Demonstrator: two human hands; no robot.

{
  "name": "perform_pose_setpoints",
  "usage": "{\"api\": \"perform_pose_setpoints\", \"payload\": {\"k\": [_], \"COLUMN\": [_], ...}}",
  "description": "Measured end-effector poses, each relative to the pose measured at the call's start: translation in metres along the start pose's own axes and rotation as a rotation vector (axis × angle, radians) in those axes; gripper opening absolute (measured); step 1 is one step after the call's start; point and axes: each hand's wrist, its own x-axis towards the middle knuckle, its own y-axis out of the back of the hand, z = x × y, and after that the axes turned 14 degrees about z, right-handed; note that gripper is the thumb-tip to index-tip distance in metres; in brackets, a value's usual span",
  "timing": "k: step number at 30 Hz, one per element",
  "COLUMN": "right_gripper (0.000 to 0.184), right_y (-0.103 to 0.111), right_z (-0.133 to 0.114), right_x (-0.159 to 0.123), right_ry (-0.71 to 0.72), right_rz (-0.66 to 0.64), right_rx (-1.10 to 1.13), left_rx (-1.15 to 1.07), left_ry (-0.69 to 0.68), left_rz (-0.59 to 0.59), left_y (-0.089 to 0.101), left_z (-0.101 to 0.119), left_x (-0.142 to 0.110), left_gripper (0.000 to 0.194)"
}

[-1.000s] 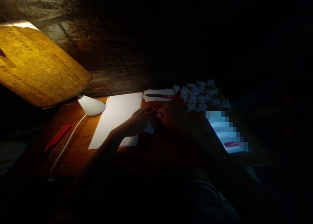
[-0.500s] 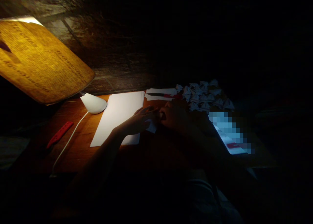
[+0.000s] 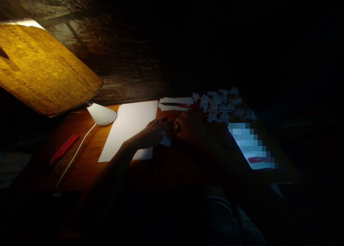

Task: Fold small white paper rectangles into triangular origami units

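My left hand point(image 3: 153, 133) is closed on a small white piece of paper point(image 3: 166, 140), whose lower part sticks out beneath the fingers. Close against it on the right, my right hand point(image 3: 188, 127) has its fingers curled on the same paper near its top. Deep shadow hides most of the right hand and the fold of the paper. A stack of white sheets point(image 3: 129, 127) lies under and left of my left hand. Behind the hands, a knife point(image 3: 177, 104) with a dark blade and red handle rests on smaller cut papers point(image 3: 172, 99).
Several folded paper pieces point(image 3: 220, 106) are grouped at the back right. A lit phone point(image 3: 248, 151) lies to the right. On the left stand a lamp with a printed shade point(image 3: 51, 70) and white base point(image 3: 102, 115), its cord point(image 3: 72, 156), and a red perforated strip point(image 3: 65, 148).
Both hands stay together on the paper, with only slight finger movement. The whole view shifts a little; the things on the table keep their places.
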Motion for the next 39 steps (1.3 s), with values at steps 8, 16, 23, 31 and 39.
{"api": "perform_pose_setpoints", "payload": {"k": [8, 16, 23, 31, 39], "right_gripper": [0.04, 0.039, 0.04, 0.034, 0.038], "right_y": [0.005, 0.009, 0.01, 0.013, 0.016], "right_z": [-0.005, -0.009, -0.013, -0.015, -0.016], "right_x": [-0.002, -0.003, -0.002, -0.004, -0.003], "right_ry": [0.01, 0.069, 0.105, 0.103, 0.075], "right_rz": [0.009, -0.041, -0.07, -0.053, -0.057], "right_rx": [-0.02, -0.012, -0.056, -0.075, -0.068], "left_rx": [0.009, 0.017, 0.035, 0.056, 0.11], "left_ry": [-0.014, -0.02, -0.005, 0.021, 0.065], "left_rz": [0.012, -0.007, -0.006, -0.045, 0.094], "left_y": [0.003, 0.003, -0.001, 0.008, 0.025], "left_z": [0.002, -0.001, -0.007, -0.007, -0.006], "left_x": [0.0, -0.001, -0.006, -0.009, -0.012], "left_gripper": [0.049, 0.055, 0.054, 0.056, 0.041]}}
